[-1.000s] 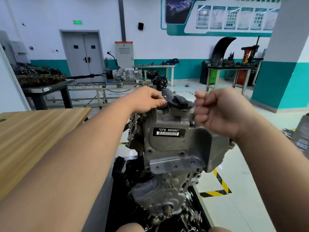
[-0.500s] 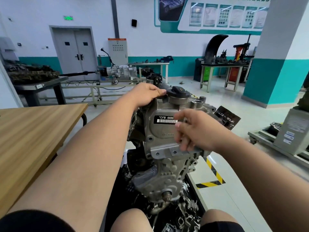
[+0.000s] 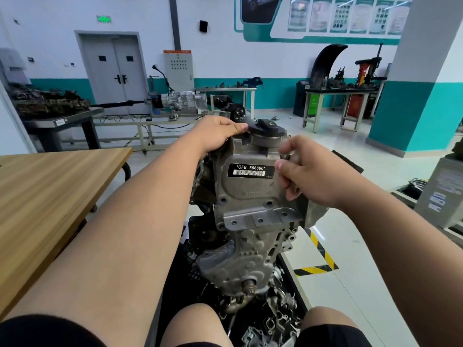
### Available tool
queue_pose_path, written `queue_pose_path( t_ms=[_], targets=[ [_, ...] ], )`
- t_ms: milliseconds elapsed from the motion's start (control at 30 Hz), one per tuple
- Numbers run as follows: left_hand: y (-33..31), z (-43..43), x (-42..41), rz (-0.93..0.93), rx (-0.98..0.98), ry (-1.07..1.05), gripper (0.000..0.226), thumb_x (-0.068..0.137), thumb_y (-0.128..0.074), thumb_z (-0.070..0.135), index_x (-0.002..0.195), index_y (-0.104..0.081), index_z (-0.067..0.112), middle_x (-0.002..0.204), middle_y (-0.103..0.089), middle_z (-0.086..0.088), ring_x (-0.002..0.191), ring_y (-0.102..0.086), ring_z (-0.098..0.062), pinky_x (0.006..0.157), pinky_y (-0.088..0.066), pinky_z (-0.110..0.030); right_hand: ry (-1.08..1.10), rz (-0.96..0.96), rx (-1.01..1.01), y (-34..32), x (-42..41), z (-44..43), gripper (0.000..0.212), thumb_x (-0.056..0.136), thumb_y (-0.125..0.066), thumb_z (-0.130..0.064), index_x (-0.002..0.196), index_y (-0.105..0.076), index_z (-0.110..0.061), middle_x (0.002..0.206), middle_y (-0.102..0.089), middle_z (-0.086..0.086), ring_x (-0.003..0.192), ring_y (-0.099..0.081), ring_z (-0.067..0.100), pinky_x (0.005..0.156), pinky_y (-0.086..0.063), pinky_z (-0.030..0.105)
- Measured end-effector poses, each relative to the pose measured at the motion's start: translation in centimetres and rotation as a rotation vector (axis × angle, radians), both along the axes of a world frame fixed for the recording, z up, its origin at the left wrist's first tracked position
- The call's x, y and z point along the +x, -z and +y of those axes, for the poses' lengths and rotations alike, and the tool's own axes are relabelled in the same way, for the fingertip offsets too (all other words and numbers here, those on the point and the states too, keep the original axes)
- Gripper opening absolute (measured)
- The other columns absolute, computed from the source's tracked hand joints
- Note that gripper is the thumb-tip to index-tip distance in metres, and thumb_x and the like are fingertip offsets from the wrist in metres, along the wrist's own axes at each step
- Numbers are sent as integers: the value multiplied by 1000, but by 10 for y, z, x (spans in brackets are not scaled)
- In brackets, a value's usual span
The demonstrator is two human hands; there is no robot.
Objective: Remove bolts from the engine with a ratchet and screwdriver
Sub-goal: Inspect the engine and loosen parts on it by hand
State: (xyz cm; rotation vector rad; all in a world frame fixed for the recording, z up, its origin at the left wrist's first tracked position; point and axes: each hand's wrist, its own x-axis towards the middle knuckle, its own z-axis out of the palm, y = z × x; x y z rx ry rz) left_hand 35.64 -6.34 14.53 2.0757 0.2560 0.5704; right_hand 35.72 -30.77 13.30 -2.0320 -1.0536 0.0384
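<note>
Grey engine [image 3: 250,196] with left hand [image 3: 215,136] atop, right hand [image 3: 308,176] at its right edge

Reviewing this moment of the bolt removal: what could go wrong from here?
1. Both hands are bare: the left hand grips the engine at its top edge, and the right hand has curled fingers at its right side; cast edges could cut or pinch.
2. Anything small slipping from those fingers would likely drop among the loose metal parts below and be hard to find.
</note>
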Motion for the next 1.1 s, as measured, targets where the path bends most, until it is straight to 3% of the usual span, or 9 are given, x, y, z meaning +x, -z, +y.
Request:
queue_pose_path(
  t_ms=[133, 267, 400, 533, 633, 733, 867, 1033, 1100],
  targets=[
    [-1, -1, 0, 3, -33, 0, 18, 79, -76, 44, 67, -75, 31, 93, -73, -4, 93, -64, -24, 86, -49, -34, 68, -160, 138, -14, 1, 12, 11, 97, -57, -20, 89, -61, -26, 64, -68, -4, 54, -65, 9, 59, -54, 24],
    [0, -1, 0, 7, -47, 7, 16, 81, -74, 42, 77, -75, 27, 97, -74, -6, 92, -64, -21, 83, -48, -31, 85, -383, 109, -42, -1, 30, 30, 100, -50, -20, 126, -64, -22, 108, -70, -7, 92, -62, 5, 78, -41, 17],
    [-1, -2, -2, 8, -66, 3, 16, 81, -74, 42, 80, -75, 26, 101, -73, -5, 92, -62, -18, 83, -48, -29, 81, -237, 306, -45, 6, 17, 32, 101, -48, -16, 130, -61, -20, 73, -63, -11, 57, -60, 9, 60, -55, 27],
    [-2, -5, -3, 20, -52, -17, 14, 81, -73, 43, 80, -73, 30, 101, -70, 4, 95, -60, -13, 73, -44, -23, 7, 103, 444, -9, 12, -5, 37, 101, -48, -12, 138, -47, -17, 64, -63, -4, 58, -64, 14, 64, -60, 30],
    [-4, -10, -6, 20, -54, -46, 16, 80, -74, 44, 82, -74, 29, 99, -71, 2, 95, -62, -17, 78, -44, -26, 18, 81, 402, 4, 8, 1, 8, 98, -56, -17, 102, -51, -22, 64, -67, -2, 59, -67, 17, 65, -58, 36],
    [-4, -15, -8, 2, -73, -81, 19, 79, -75, 44, 84, -75, 26, 98, -73, -2, 94, -64, -20, 80, -47, -27, 23, -76, 445, -9, 4, 18, 16, 94, -63, -18, 83, -57, -29, 60, -67, -6, 55, -66, 11, 59, -57, 31],
    [-2, -18, -9, -32, -111, -110, 18, 84, -74, 32, 92, -74, 16, 102, -72, -6, 96, -62, -19, 86, -48, -30, -17, -163, 470, -32, 4, 51, 17, 94, -59, -18, 81, -61, -29, 63, -67, -3, 60, -68, 17, 64, -59, 39],
    [2, -25, -12, -110, -244, -106, 17, 84, -75, 21, 89, -70, 6, 63, -69, 2, 54, -62, -7, 52, -47, -16, 5, -36, 629, -33, 14, 79, 16, 95, -58, -13, 81, -57, -20, 65, -64, 0, 55, -65, 14, 49, -50, 23],
    [6, -28, -12, -139, -355, -109, 25, 81, -79, 24, 93, -71, 3, 82, -74, -8, 73, -69, -19, 72, -57, -30, 33, -10, 712, -32, 19, 81, 16, 95, -57, -14, 80, -57, -18, 61, -62, -2, 52, -64, 15, 45, -49, 25]
  ],
)
